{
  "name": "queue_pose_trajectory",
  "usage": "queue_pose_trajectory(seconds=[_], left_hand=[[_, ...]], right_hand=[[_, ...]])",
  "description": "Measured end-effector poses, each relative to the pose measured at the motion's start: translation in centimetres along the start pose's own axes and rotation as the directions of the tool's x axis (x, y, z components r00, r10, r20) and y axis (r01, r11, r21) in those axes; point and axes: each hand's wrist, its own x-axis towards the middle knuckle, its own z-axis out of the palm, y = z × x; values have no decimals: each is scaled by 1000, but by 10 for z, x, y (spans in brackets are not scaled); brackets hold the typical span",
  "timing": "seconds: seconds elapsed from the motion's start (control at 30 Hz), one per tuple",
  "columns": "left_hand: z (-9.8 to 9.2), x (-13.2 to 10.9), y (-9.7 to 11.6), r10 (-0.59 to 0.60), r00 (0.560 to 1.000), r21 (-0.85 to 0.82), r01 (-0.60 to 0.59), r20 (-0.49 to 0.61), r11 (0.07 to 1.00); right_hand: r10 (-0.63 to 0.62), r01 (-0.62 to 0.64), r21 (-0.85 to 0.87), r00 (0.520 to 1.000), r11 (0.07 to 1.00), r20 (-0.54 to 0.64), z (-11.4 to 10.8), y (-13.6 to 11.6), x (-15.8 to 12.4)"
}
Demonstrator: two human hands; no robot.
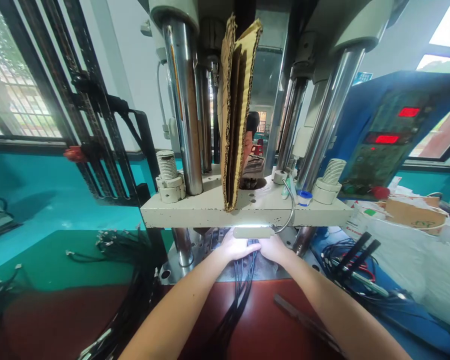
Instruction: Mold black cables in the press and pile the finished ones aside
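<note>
Black cable bundle [240, 290] on steel plate [273, 270] under press [195, 212]. Left hand [234, 246], right hand [273, 249] on bundle; fingers pressed together, tips hidden behind lamp [253, 232]. Right of press: control panel [382, 142], red readouts blurred; carton [412, 212], marking illegible.
</note>
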Motion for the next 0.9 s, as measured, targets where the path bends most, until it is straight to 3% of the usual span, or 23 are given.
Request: queue_pose_trajectory(seconds=[0.23,0.4,0.6,0.9], left_hand=[[-24,-28,-22,-166,983,82,172,-71,982],[-32,-55,-32,-13,1000,124,14,-5,992],[-25,-45,-25,75,997,161,-74,-4,984],[-17,-33,-24,50,998,212,-41,-35,976]], right_hand=[[-25,25,27,999,999,21,-9,4,-2],[-129,127,50,991,991,36,-13,-21,-4],[-152,151,61,988,987,26,-14,-32,6],[-117,114,84,993,990,27,-4,-30,8]])
